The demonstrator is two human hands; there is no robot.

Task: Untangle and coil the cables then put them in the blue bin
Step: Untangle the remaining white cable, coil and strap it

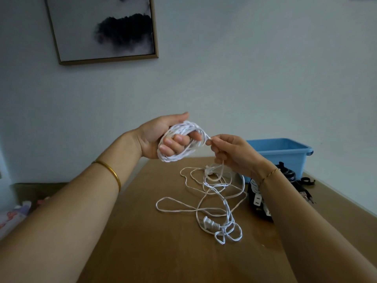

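My left hand (163, 137) is raised above the table and grips a coil of white cable (184, 127) looped around its curled fingers. My right hand (230, 152) pinches the same cable just right of the coil, and the strand drops from it down to the table. The rest of the white cable (212, 199) lies in loose tangled loops on the wooden table (155, 242), with a white plug (211, 224) at its near end. The blue bin (285, 154) stands at the table's far right, behind my right wrist.
A dark bundle of black cables with white plugs (258, 199) lies at the right, partly hidden by my right forearm. A framed picture (102, 29) hangs on the wall. Coloured items (14, 215) lie low at the left, off the table.
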